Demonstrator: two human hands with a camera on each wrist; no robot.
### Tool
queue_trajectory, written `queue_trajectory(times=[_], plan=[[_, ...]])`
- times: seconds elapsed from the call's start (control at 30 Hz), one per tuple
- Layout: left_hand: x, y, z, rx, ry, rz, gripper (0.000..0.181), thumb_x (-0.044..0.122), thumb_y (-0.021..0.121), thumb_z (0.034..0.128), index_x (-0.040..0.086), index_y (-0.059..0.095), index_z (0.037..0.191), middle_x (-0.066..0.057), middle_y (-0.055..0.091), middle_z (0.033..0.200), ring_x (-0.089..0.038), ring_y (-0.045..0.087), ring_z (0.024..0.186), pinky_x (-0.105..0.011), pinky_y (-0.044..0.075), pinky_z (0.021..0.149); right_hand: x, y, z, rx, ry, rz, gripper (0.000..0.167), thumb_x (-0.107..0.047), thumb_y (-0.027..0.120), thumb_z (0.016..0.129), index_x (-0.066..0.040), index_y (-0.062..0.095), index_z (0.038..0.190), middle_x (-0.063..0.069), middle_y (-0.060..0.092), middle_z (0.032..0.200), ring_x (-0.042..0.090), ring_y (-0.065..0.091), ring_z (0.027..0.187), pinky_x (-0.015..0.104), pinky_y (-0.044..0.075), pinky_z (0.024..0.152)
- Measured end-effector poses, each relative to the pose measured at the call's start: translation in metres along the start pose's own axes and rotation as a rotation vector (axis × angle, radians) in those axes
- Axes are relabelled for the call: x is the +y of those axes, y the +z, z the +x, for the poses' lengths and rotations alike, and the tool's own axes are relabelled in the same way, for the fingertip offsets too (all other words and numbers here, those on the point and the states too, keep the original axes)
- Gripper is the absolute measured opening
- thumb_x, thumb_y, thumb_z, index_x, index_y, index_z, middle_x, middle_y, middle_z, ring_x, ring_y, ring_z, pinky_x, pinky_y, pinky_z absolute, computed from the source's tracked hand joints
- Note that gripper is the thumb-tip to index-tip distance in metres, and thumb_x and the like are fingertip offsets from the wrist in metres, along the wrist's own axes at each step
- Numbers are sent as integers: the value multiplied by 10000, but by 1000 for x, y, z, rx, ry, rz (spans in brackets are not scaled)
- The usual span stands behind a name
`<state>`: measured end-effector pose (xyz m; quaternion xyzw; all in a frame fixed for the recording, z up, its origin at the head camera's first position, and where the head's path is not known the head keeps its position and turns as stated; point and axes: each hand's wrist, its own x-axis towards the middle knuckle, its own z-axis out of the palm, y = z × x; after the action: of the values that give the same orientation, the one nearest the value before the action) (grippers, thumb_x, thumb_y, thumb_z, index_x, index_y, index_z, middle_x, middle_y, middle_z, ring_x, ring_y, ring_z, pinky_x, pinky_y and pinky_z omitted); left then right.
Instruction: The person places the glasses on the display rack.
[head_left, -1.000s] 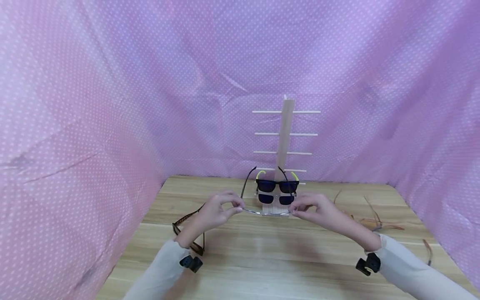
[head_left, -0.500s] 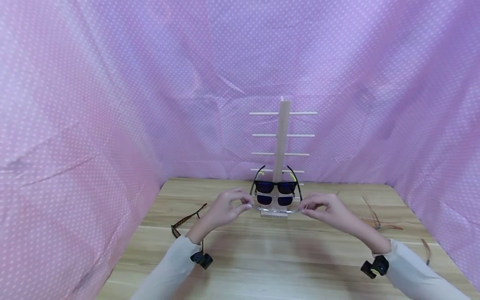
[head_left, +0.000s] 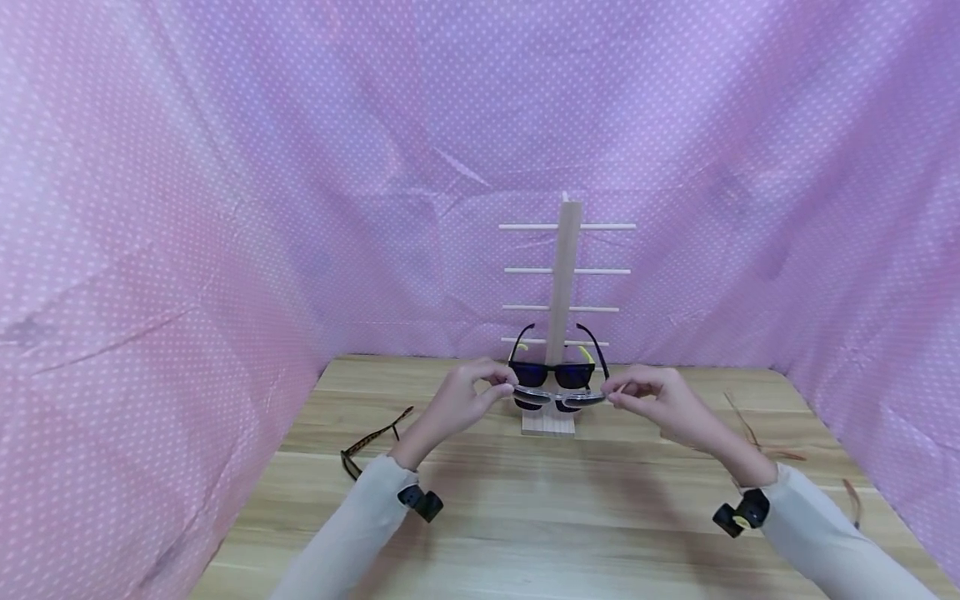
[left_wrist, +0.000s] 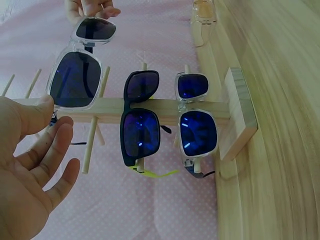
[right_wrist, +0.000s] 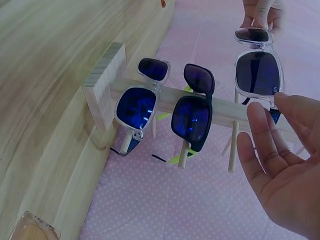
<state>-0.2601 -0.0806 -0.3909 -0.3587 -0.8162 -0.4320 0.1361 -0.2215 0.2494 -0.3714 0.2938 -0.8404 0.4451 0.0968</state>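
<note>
My left hand (head_left: 468, 404) and right hand (head_left: 663, 407) pinch the two ends of clear-framed sunglasses (head_left: 583, 400) with dark lenses. They hang in front of the wooden display rack (head_left: 566, 267), temples pointing towards it. Both wrist views show the held sunglasses (left_wrist: 76, 79) level with pegs above the two mounted pairs, apart from those pairs. Black sunglasses (left_wrist: 141, 132) with yellow temples rest on one pair of pegs. Below them sits another clear-framed pair (left_wrist: 199, 132) with blue lenses, partly hidden in the head view. Whether the held temples touch a peg I cannot tell.
Tortoiseshell glasses (head_left: 367, 442) lie left of the rack, partly behind my left forearm. Brownish glasses (head_left: 783, 455) lie to the right, partly behind my right arm, with another temple (head_left: 852, 502) near the right edge. Pink dotted cloth (head_left: 420, 208) surrounds the wooden table (head_left: 517, 533).
Both hands have shifted rightward and up with the sunglasses, which now line up with the rack. The front has tipped so its lenses show in the head view.
</note>
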Motion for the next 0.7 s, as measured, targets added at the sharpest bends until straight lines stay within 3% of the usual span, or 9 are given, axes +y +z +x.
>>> queue_trajectory(times=[0.27, 0.7], plan=[[-1, 3, 7, 29, -44, -29, 57, 110, 721, 948, 110, 758, 990, -26, 744, 977, -128, 675, 905, -340, 576, 825, 10, -2, 8, 5, 56, 50, 164, 43, 684, 926, 72, 722, 1082, 28, 768, 871, 73, 717, 770, 175, 574, 722], [-10, 8, 18, 70, -119, -88, 102, 106, 708, 959, 78, 758, 1043, -58, 778, 1007, -178, 715, 926, -341, 578, 884, 24, 0, 22, 52, 81, 75, 146, 27, 669, 949, 58, 732, 1076, -110, 743, 837, 69, 708, 741, 153, 557, 698]])
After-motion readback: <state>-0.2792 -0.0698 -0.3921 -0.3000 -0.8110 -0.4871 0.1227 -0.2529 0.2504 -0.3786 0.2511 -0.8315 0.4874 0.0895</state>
